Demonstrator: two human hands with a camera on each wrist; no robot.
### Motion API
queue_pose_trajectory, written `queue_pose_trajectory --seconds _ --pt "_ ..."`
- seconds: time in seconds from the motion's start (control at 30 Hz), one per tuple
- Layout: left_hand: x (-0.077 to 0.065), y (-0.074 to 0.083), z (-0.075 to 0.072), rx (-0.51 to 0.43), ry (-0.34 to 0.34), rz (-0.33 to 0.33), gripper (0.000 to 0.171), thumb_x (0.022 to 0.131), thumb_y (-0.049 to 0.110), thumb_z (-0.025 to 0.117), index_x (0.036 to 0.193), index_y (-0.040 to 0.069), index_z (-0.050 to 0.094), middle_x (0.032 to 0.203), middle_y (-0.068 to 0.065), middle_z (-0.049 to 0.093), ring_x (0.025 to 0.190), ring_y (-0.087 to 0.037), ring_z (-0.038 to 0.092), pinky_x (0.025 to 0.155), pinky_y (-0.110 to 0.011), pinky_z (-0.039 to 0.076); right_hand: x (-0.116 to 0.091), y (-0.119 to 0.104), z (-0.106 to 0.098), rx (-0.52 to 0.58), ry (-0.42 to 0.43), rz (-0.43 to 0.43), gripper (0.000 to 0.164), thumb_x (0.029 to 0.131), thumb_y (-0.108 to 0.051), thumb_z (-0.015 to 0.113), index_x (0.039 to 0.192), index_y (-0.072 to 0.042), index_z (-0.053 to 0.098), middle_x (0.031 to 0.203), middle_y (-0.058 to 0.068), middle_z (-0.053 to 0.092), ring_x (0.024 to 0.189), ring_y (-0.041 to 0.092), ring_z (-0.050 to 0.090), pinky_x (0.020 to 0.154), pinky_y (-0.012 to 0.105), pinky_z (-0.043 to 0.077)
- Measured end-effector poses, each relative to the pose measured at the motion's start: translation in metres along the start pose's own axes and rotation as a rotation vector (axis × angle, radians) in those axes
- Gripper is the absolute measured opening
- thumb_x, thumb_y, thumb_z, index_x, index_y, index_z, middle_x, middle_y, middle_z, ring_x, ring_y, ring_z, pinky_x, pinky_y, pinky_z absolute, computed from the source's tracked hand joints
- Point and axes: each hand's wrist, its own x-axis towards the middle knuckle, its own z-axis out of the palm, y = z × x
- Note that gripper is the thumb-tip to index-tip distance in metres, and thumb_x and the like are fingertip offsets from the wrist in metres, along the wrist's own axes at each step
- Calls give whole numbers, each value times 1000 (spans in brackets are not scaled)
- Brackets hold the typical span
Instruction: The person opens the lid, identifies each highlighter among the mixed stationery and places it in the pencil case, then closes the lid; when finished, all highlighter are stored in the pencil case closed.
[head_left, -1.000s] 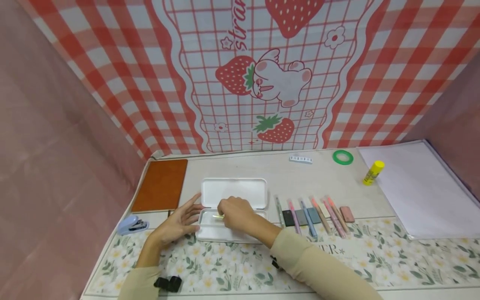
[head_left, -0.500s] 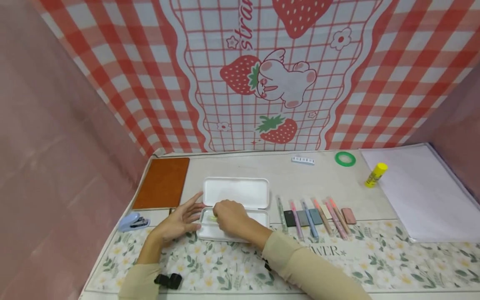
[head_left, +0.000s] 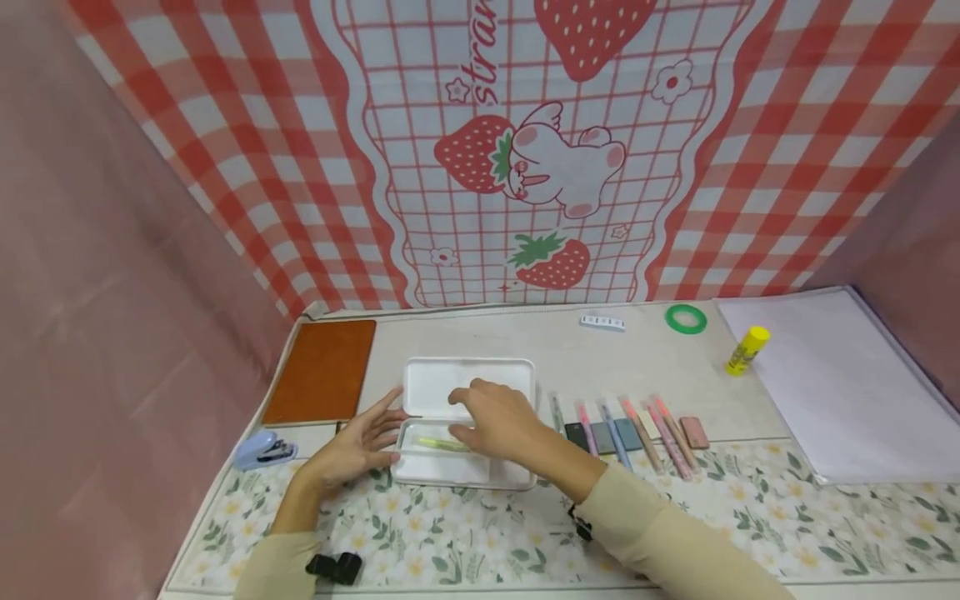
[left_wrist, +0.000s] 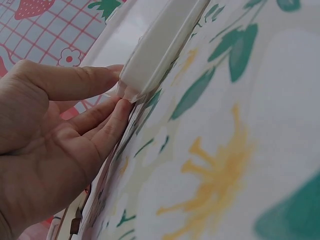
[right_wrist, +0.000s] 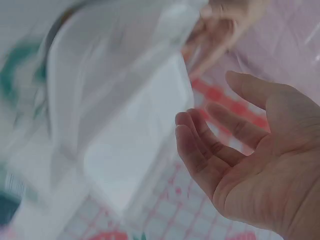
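Smooth, round-cornered case [head_left: 450, 471] touched by straight-fingered left hand [head_left: 358, 446]; slim yellow pen [head_left: 441, 445] laid inside; right hand [head_left: 498, 418] held above, loosely spread.

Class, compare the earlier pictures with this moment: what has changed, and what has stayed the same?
The right hand has let go of the yellow-green pen and moved to the right; the pen lies in the white case. Unchanged: the left hand touches the case's left end, the lid is open, and the other pens lie to the right.
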Motion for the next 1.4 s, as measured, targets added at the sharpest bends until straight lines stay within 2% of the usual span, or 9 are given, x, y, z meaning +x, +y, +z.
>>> queue_pose_trajectory --seconds 0.17,0.33,0.47,0.63,0.77,0.87,1.0,1.23,1.4 --pt "-2 -2 1 7 16 4 96 83 -3 67 153 29 11 142 -17 36 137 -34 28 108 -41 32 -20 31 -25 -4 95 40 40 82 -35 72 117 -16 65 95 1 66 76 13 60 54 26 46" --pt "-2 -2 2 29 22 10 95 83 -1 68 153 29 11 141 -17 37 136 -35 30 108 -42 32 -35 67 -35 11 160 118 41 81 -32 72 117 -13 66 94 6 67 70 16 60 51 27 45" --pt "-2 0 2 33 26 17 95 83 -1 68 153 29 11 142 -17 37 136 -35 29 108 -45 31 -41 92 -29 21 182 152 39 83 -29 71 115 -8 67 91 8 68 68 17 60 52 29 45" --pt "-1 0 2 13 0 28 94 84 0 67 153 28 10 143 -17 36 137 -35 27 108 -42 31 -45 111 -8 49 148 223 34 83 -28 70 107 -4 69 91 9 69 73 22 63 59 35 50" --pt "0 -1 3 8 -7 24 94 84 0 67 153 29 10 143 -16 35 138 -34 27 108 -40 32 -45 117 5 18 111 258 28 82 -29 70 97 -6 71 88 7 68 73 21 63 60 35 51" --pt "0 -2 2 13 10 11 95 83 -2 67 153 30 10 142 -15 37 137 -33 28 108 -39 33 -42 116 8 -19 68 265 22 80 -30 71 82 -9 68 77 4 63 66 18 56 55 33 46" --pt "-1 -3 2 16 18 8 96 83 -2 68 152 30 11 142 -15 37 137 -33 29 108 -39 33 -38 111 10 -74 -14 291 29 79 -33 71 64 -13 56 65 1 51 60 18 46 49 31 39" --pt "-1 -4 1 15 4 26 94 84 0 67 153 29 11 143 -17 36 137 -35 28 108 -41 32 -37 108 10 -131 -39 284 37 74 -37 73 57 -14 49 61 2 46 59 20 43 46 31 35" --pt "-1 -3 1 15 19 11 94 83 -2 67 152 30 12 142 -15 37 137 -33 28 109 -43 30 -37 108 9 -99 -25 274 31 74 -32 71 57 -15 51 61 1 47 58 19 43 47 31 34"
